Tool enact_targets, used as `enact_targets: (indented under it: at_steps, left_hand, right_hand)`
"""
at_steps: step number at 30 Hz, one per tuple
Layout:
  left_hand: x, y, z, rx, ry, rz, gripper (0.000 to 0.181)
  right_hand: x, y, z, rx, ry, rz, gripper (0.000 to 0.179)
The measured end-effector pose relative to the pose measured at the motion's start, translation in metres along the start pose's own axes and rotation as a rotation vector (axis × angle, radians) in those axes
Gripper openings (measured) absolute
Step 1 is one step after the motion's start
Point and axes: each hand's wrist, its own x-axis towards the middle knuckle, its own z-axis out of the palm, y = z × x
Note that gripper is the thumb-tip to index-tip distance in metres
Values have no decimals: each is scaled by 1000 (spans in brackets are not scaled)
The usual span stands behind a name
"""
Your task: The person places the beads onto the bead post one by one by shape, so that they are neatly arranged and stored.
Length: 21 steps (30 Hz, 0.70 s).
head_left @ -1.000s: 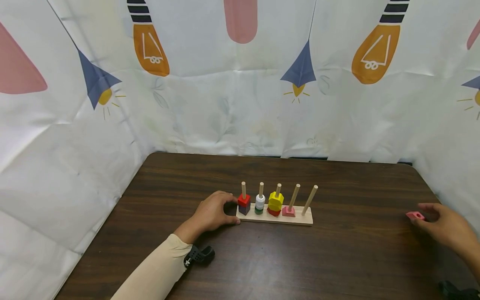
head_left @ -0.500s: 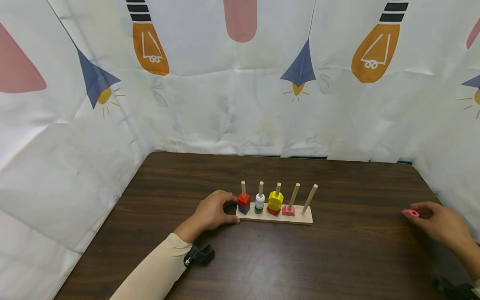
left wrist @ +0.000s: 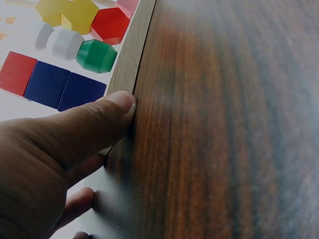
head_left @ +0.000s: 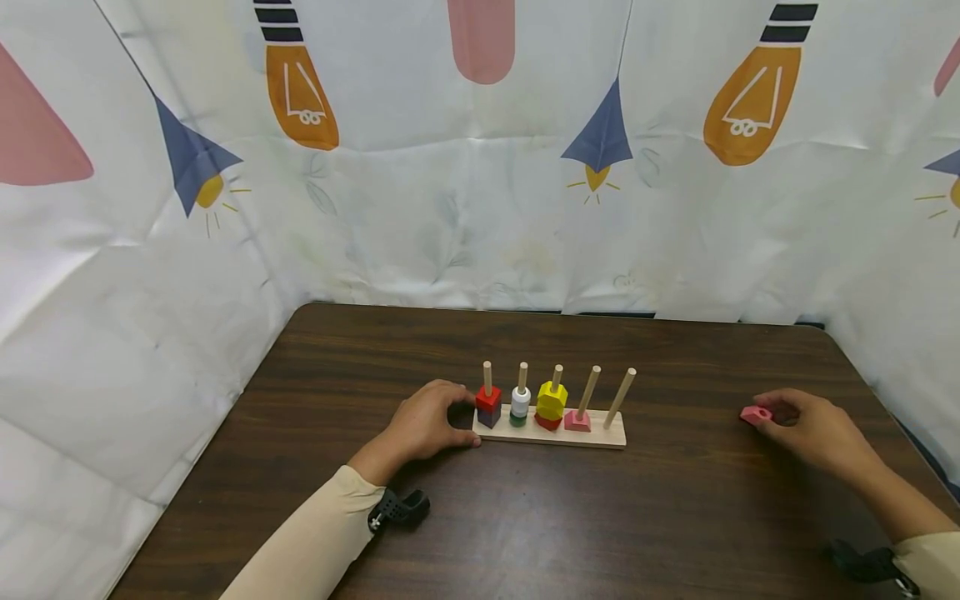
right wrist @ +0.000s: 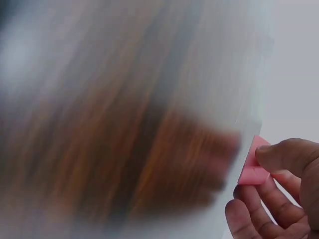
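Observation:
My left hand grips the left end of a wooden peg stacker, thumb on the front edge; in the left wrist view the thumb presses that edge beside dark blue blocks. The stacker's pegs bear a red block over dark ones, white blocks over green, yellow blocks over red, and one pink block. Its rightmost peg is bare. Away to the right, my right hand pinches a loose pink block with a hole, between thumb and fingers.
The dark wood-grain table stretches on all sides of the stacker. Behind it hangs a white curtain printed with lamps. Black wrist straps sit on both arms.
My right hand has moved left over the table, toward the stacker, carrying the pink block. The left hand and the stacker stay where they were.

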Motion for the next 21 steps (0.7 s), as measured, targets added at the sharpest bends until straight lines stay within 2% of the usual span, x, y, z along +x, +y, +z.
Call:
enact_targets:
  at_steps: [11,21]
  left_hand:
    - [0,1,0,3,5,4,50]
    - [0,0,0,5,9,9,50]
  right_hand:
    - [8,-55,13,36,-9,-151,37]
    - [8,-96,5,51,39,-289,31]
